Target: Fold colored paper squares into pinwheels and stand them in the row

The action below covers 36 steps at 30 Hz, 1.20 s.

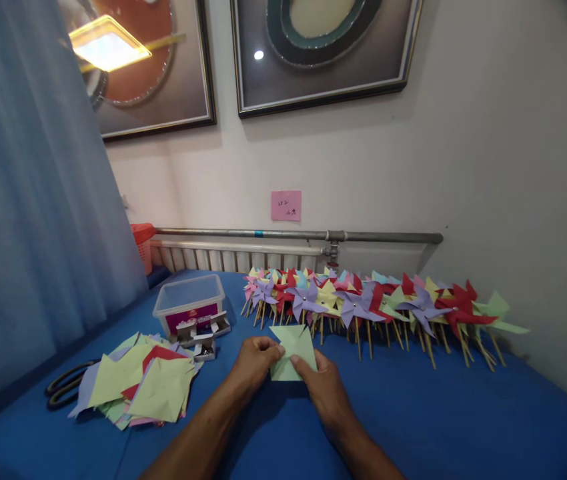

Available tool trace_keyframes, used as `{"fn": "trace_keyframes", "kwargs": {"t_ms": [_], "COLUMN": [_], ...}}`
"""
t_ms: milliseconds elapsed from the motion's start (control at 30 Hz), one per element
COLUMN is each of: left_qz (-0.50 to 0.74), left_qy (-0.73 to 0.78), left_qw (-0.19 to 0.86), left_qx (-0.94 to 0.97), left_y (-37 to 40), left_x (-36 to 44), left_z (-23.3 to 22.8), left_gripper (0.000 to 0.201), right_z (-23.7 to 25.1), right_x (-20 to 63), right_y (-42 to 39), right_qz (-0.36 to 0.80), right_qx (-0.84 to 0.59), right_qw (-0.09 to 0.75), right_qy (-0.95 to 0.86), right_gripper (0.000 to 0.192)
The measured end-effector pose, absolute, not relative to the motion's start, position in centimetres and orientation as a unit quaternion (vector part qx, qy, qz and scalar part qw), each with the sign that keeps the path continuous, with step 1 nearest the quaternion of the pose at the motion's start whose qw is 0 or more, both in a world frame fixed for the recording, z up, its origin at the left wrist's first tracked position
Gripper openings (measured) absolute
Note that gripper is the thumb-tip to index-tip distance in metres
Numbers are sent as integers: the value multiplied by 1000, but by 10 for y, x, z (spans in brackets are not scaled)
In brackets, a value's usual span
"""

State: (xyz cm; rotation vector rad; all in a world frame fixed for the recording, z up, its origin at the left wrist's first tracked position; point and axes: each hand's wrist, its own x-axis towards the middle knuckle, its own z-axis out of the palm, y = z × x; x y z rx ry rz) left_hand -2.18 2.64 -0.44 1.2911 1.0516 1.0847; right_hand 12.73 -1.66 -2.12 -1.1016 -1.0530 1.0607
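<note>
Between my hands, above the blue cloth, is a light green paper square (pixel 294 353) with slits cut in from its corners. My left hand (pixel 257 360) pinches its left edge between thumb and fingers. On the right edge, my right hand (pixel 321 383) grips the sheet with the thumb lying on top and the fingers behind it. Left of my hands lies a loose pile of coloured paper squares (pixel 161 390) in yellow, red, purple and green. Black-handled scissors (pixel 66 387) are partly tucked under this pile.
Many finished paper pinwheels (pixel 358 307) on sticks lie along the back right. A clear plastic tub (pixel 188 293) stands at back left, with small open boxes (pixel 205 347) of pins before it. Behind run a metal pipe (pixel 283 234) and a radiator (pixel 243 257); a blue curtain (pixel 28 200) hangs left.
</note>
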Motion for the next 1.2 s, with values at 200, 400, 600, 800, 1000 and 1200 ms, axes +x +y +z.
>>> {"fn": "trace_keyframes", "kwargs": {"t_ms": [200, 400, 600, 800, 1000, 1200], "left_qz": [465, 458, 460, 477, 484, 485], "left_qy": [464, 477, 448, 457, 450, 464], "left_qw": [518, 502, 563, 559, 570, 553], "left_qx": [548, 558, 520, 501, 489, 493], "left_y": [23, 22, 21, 19, 17, 16], "left_x": [-19, -17, -15, -13, -12, -10], "left_z": [-4, -3, -2, -2, 0, 0], "left_gripper": [32, 30, 29, 32, 36, 34], "right_z": [-23, -28, -28, -25, -27, -26], "right_x": [127, 129, 129, 127, 126, 127], "right_y": [-18, -14, -15, -18, -18, -18], "right_qz": [467, 445, 441, 438, 445, 450], "right_qx": [-479, -496, -504, -500, -491, -491], "right_qw": [597, 598, 599, 598, 605, 598], "right_qy": [-444, -446, -439, -448, -441, -445], "right_gripper": [41, 50, 49, 47, 48, 48]}}
